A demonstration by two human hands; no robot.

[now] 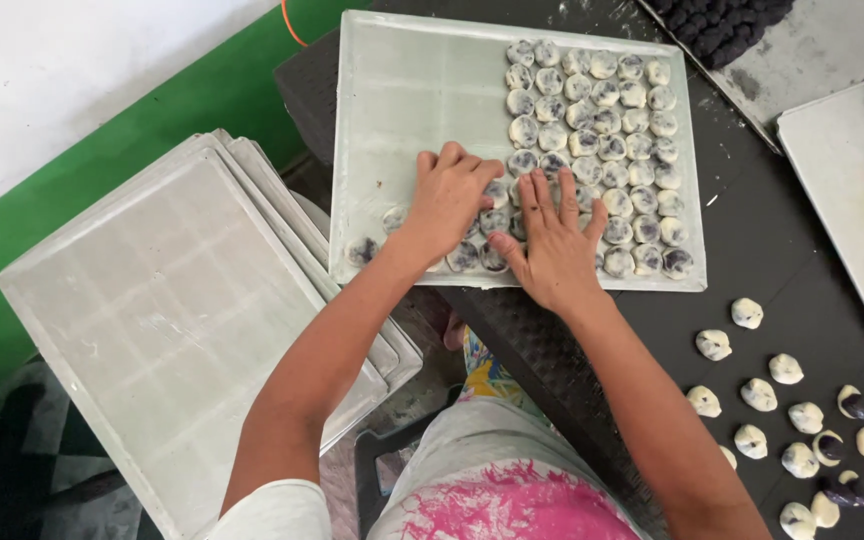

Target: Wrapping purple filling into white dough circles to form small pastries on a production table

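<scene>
A pale metal tray (402, 110) lies on a dark table, its right half filled with rows of small round white dough pieces with dark purple filling (612, 120). My left hand (449, 200) rests with curled fingers on dough pieces near the tray's front edge. My right hand (550, 235) lies flat, fingers spread, pressing on pieces right beside it. A few pieces (362, 250) sit alone at the tray's front left.
Loose dough pieces (787, 410) lie on the dark table (752, 230) at the right. A stack of empty trays (162, 310) stands at the left. Two more trays with dark purple balls (722, 25) sit at the far right, next to a green and white wall.
</scene>
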